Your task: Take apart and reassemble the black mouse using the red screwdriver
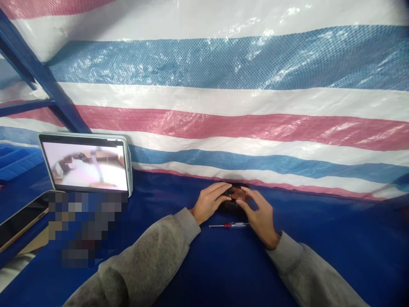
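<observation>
A small reddish-brown circuit board (239,194) with dark parts on it is between my two hands, over a black object (231,206) whose kind I cannot make out. My left hand (211,202) pinches the board's left side, thumb and fingers closed around the dark part there. At the right edge, my right hand (259,213) grips the board between thumb and fingers. Just below the hands, a screwdriver (228,225) with a thin metal shaft and a red and clear handle lies on the blue surface (217,273). Its right end comes close to my right hand.
A tablet (86,164) in a pale case stands at the left, its screen lit. Beside it lies a phone (24,217), next to a pixelated patch. A striped plastic sheet (223,98) hangs behind the surface, with a blue metal frame (54,85) at the left.
</observation>
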Demonstrator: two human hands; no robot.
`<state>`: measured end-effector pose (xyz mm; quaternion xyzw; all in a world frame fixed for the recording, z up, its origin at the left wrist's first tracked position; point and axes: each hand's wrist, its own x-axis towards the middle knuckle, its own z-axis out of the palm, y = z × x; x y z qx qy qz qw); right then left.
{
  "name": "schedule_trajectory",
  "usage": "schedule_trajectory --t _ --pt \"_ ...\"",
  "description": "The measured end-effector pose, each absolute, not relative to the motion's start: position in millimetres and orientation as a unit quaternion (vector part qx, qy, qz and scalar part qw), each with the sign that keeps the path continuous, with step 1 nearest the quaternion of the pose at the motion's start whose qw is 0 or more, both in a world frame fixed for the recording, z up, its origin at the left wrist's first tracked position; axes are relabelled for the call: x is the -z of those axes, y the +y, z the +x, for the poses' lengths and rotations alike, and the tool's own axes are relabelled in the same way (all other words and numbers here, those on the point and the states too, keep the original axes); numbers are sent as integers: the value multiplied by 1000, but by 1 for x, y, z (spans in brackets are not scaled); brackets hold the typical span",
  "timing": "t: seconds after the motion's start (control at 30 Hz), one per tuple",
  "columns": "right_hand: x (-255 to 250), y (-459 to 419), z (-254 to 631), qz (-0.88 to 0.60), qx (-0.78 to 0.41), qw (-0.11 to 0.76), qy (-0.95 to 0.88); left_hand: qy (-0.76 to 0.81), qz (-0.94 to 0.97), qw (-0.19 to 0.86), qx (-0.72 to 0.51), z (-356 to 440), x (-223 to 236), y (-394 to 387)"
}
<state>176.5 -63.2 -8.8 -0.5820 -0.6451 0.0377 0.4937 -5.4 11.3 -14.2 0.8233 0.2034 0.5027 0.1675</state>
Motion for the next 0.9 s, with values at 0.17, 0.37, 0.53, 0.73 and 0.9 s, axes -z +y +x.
schedule_trajectory --t 0.17,0.37,0.53,0.73,0.9 --pt "6 -63 176 -576 -26 501 -645 211 825 155 -501 -6 10 9" --pt "3 -65 176 -580 -53 515 -629 201 828 173 -494 -7 9 8" --pt "0 -66 175 -590 -72 520 -613 201 830 184 -487 -6 10 8" --pt "-4 -67 174 -602 -84 507 -612 187 839 173 -480 -5 10 9" --pt "-5 -67 173 -601 -100 503 -613 206 830 161 -492 -6 10 10"
